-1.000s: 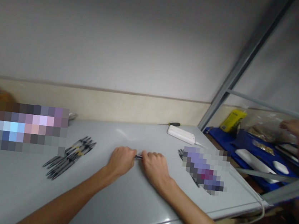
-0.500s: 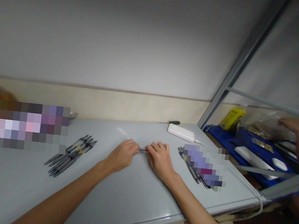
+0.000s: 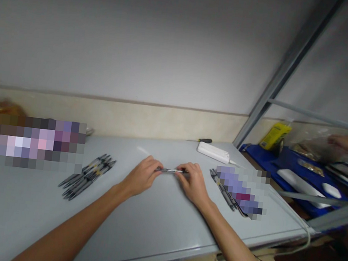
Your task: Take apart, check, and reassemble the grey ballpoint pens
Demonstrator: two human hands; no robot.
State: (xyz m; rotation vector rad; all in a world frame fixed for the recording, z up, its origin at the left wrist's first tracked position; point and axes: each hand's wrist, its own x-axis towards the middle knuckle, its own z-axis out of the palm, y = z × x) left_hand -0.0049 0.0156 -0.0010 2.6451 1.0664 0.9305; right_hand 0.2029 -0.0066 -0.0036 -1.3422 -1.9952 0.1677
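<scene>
Head view. Lettering on the yellow packet (image 3: 275,136), right of the table (image 3: 144,227), is too small to read. Above the table's middle, forearms converging, the left hand (image 3: 142,176) and right hand (image 3: 195,184) pinch opposite ends of a pen (image 3: 169,170); grouped pens (image 3: 88,178) lie table-left.

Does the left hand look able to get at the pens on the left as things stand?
Probably yes: nothing visible stands between the left hand and those pens, though it would likely have to release the held pen first.
</scene>
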